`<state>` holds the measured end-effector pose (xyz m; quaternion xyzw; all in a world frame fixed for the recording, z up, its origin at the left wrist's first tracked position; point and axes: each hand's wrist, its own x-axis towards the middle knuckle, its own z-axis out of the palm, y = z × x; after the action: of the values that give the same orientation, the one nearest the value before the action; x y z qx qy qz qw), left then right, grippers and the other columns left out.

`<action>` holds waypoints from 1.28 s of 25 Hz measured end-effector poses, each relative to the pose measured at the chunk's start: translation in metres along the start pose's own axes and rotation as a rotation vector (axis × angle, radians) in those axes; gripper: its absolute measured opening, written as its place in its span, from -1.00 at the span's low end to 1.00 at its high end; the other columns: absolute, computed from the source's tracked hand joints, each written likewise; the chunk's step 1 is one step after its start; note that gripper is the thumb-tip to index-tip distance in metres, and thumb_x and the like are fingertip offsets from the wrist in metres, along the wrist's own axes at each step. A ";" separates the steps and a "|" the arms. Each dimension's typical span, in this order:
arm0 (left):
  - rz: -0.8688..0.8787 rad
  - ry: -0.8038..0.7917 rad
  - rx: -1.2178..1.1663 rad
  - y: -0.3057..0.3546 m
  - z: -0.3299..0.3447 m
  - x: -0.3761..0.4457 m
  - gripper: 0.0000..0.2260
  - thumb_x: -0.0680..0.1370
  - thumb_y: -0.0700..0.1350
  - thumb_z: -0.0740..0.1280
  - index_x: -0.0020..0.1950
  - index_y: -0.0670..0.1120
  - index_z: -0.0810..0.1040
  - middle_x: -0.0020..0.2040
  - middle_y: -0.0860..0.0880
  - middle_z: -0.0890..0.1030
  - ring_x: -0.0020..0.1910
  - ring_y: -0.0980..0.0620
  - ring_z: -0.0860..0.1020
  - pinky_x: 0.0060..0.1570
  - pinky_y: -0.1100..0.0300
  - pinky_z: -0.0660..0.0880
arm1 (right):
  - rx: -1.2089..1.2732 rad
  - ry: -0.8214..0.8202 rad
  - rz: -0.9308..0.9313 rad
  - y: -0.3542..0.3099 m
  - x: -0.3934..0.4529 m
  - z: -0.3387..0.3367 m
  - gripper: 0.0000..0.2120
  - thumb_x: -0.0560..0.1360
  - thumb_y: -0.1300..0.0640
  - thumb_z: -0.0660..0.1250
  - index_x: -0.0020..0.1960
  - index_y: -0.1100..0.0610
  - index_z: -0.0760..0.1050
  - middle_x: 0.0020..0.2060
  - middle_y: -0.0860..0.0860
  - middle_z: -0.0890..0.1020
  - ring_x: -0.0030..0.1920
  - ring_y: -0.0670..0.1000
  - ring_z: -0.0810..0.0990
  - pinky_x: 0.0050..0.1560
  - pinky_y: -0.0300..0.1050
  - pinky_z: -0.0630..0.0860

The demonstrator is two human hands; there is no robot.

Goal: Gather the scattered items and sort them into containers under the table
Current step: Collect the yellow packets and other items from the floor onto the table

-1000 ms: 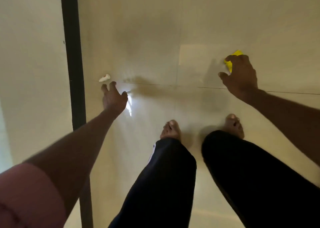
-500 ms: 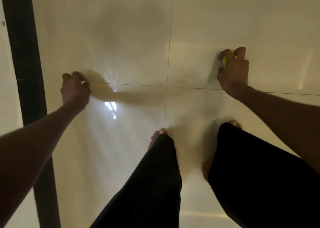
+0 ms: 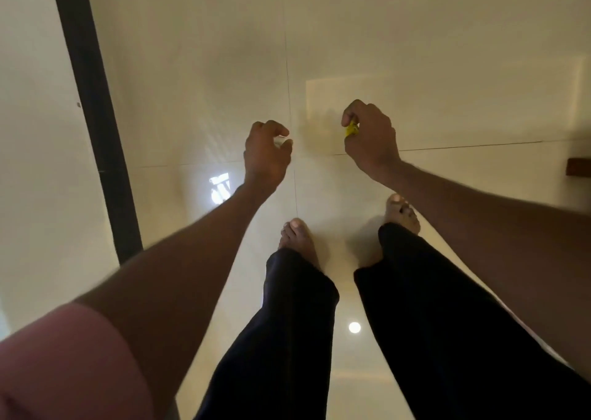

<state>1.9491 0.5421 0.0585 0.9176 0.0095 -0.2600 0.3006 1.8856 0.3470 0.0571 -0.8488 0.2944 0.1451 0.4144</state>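
Note:
My right hand (image 3: 371, 138) is raised above the glossy cream tile floor (image 3: 198, 68) and closed around a small yellow item (image 3: 351, 129), of which only a sliver shows between the fingers. My left hand (image 3: 267, 154) is also lifted, its fingers curled around a small white item (image 3: 280, 141) that peeks out near the thumb. Both hands hover in front of my bare feet. No container or table is in view.
A black vertical strip (image 3: 96, 116) runs down the left side, dividing the pale floor. A dark wooden edge (image 3: 578, 167) pokes in at the far right. My two legs in dark trousers (image 3: 287, 323) and bare feet stand on the lower tiles.
Both hands have risen off the floor and come closer together. The white item that lay on the floor near the black strip is now in my left hand; the yellow one stays in my right.

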 end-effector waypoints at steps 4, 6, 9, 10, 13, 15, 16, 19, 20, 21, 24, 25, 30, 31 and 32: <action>-0.001 -0.004 -0.069 0.068 -0.018 -0.047 -0.83 0.61 -0.14 0.32 0.14 -0.01 0.67 0.10 -0.04 0.63 0.04 0.00 0.61 0.07 0.16 0.54 | 0.122 0.094 0.025 -0.037 -0.048 -0.042 -0.58 0.29 0.42 0.16 -0.01 0.01 0.50 -0.07 -0.03 0.59 -0.09 0.05 0.53 -0.20 0.03 0.44; 0.010 -0.023 -0.144 0.125 -0.040 -0.080 -0.82 0.62 -0.11 0.29 0.12 0.01 0.68 0.07 -0.01 0.67 -0.02 -0.03 0.66 0.04 0.11 0.60 | 0.187 0.141 0.076 -0.067 -0.080 -0.094 -0.55 0.34 0.40 0.18 0.06 -0.05 0.51 -0.07 -0.05 0.59 -0.15 0.03 0.54 -0.28 -0.02 0.43; 0.032 -0.059 -0.233 0.266 -0.106 -0.162 -0.84 0.58 -0.14 0.39 0.13 -0.01 0.68 0.12 0.00 0.64 -0.01 0.02 0.64 -0.02 0.35 0.55 | 0.242 0.246 0.104 -0.132 -0.159 -0.231 -0.52 0.46 0.35 0.29 0.26 -0.09 0.50 -0.05 -0.05 0.64 -0.25 0.00 0.55 -0.33 -0.14 0.39; 0.074 -0.037 -0.205 0.292 -0.119 -0.186 -0.81 0.55 -0.20 0.42 0.14 -0.03 0.67 0.15 -0.02 0.61 0.01 0.06 0.61 -0.08 0.50 0.46 | 0.265 0.287 0.114 -0.143 -0.177 -0.259 -0.55 0.49 0.33 0.32 0.29 -0.06 0.50 -0.03 -0.04 0.66 -0.26 0.01 0.57 -0.31 -0.13 0.41; 0.279 -0.173 -0.162 0.404 -0.110 -0.259 -0.74 0.50 -0.29 0.45 0.15 -0.04 0.65 0.16 -0.04 0.57 0.02 0.07 0.58 -0.07 0.50 0.43 | 0.429 0.553 0.274 -0.123 -0.229 -0.373 -0.60 0.49 0.32 0.33 0.25 -0.01 0.56 0.05 -0.04 0.70 -0.17 0.06 0.65 -0.18 -0.03 0.57; 0.294 -0.212 -0.161 0.433 -0.097 -0.272 -0.74 0.50 -0.29 0.47 0.12 -0.02 0.63 0.16 -0.02 0.57 0.01 0.07 0.59 0.01 0.31 0.52 | 0.505 0.642 0.310 -0.112 -0.242 -0.401 -0.67 0.50 0.30 0.34 0.18 0.00 0.62 0.02 -0.09 0.70 -0.13 0.01 0.65 -0.11 -0.02 0.60; 0.331 -0.235 -0.146 0.454 -0.080 -0.283 -0.74 0.50 -0.30 0.47 0.10 -0.01 0.63 0.16 -0.01 0.57 -0.01 0.10 0.59 0.01 0.28 0.54 | 0.522 0.699 0.318 -0.096 -0.250 -0.419 -0.70 0.51 0.30 0.35 0.15 0.00 0.64 0.01 -0.10 0.69 -0.10 -0.04 0.64 -0.09 -0.07 0.58; 0.479 -0.338 -0.038 0.490 -0.015 -0.312 -0.74 0.50 -0.34 0.47 0.11 -0.07 0.64 0.20 -0.03 0.49 -0.05 0.26 0.56 -0.08 0.53 0.44 | 0.535 0.809 0.346 -0.043 -0.273 -0.465 -0.66 0.48 0.36 0.34 0.10 -0.03 0.62 0.03 -0.08 0.62 -0.05 -0.10 0.59 -0.14 -0.26 0.52; 0.530 -0.381 0.002 0.508 0.008 -0.328 -0.73 0.50 -0.35 0.46 0.13 -0.08 0.63 0.22 -0.04 0.46 -0.04 0.31 0.55 -0.10 0.56 0.42 | 0.553 0.840 0.377 -0.018 -0.282 -0.483 -0.65 0.46 0.37 0.34 0.08 -0.04 0.60 0.00 -0.07 0.60 -0.06 -0.09 0.58 -0.16 -0.22 0.53; 0.574 -0.423 0.034 0.527 0.034 -0.342 -0.73 0.50 -0.35 0.46 0.13 -0.08 0.62 0.23 -0.05 0.43 -0.05 0.36 0.54 -0.10 0.57 0.42 | 0.570 0.869 0.402 0.011 -0.289 -0.502 -0.64 0.44 0.38 0.34 0.05 -0.04 0.57 -0.04 -0.07 0.59 -0.08 -0.08 0.57 -0.15 -0.16 0.54; 0.652 -0.486 0.137 0.576 0.099 -0.363 -0.75 0.51 -0.33 0.46 0.14 -0.10 0.59 0.23 -0.07 0.40 -0.06 0.18 0.57 -0.05 0.40 0.48 | 0.543 0.926 0.439 0.078 -0.312 -0.550 -0.70 0.36 0.38 0.34 -0.03 0.04 0.52 -0.16 -0.13 0.54 -0.15 -0.18 0.51 -0.17 -0.24 0.44; 0.663 -0.510 0.154 0.594 0.128 -0.370 -0.77 0.52 -0.30 0.45 0.14 -0.13 0.58 0.22 -0.07 0.40 -0.04 0.03 0.59 -0.02 0.28 0.52 | 0.524 0.954 0.441 0.106 -0.318 -0.570 -0.72 0.35 0.37 0.33 -0.04 0.07 0.52 -0.18 -0.14 0.53 -0.17 -0.19 0.49 -0.19 -0.29 0.38; 0.751 -0.521 0.272 0.662 0.218 -0.374 -0.78 0.57 -0.18 0.42 0.20 0.01 0.60 0.28 -0.01 0.42 0.07 0.00 0.57 -0.05 0.35 0.44 | 0.369 1.030 0.499 0.214 -0.331 -0.638 -0.69 0.36 0.40 0.33 -0.02 0.06 0.52 -0.08 -0.01 0.56 -0.11 -0.09 0.49 -0.15 -0.22 0.41; 0.812 -0.517 0.278 0.676 0.232 -0.375 -0.77 0.58 -0.18 0.40 0.22 0.00 0.59 0.31 -0.01 0.42 0.06 0.03 0.56 -0.09 0.43 0.36 | 0.340 1.067 0.498 0.234 -0.329 -0.650 -0.70 0.36 0.40 0.31 -0.02 0.08 0.52 -0.07 0.00 0.56 -0.10 -0.08 0.50 -0.14 -0.15 0.44; 0.882 -0.532 0.263 0.692 0.246 -0.377 -0.77 0.58 -0.20 0.39 0.22 -0.02 0.60 0.32 -0.01 0.42 0.09 0.03 0.57 -0.08 0.46 0.33 | 0.319 1.100 0.505 0.253 -0.327 -0.663 -0.71 0.36 0.40 0.29 -0.01 0.09 0.52 -0.06 0.01 0.56 -0.10 -0.07 0.50 -0.13 -0.11 0.45</action>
<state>1.6272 -0.1092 0.4502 0.7668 -0.4864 -0.3317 0.2559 1.4734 -0.1743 0.4687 -0.6311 0.6742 -0.2656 0.2769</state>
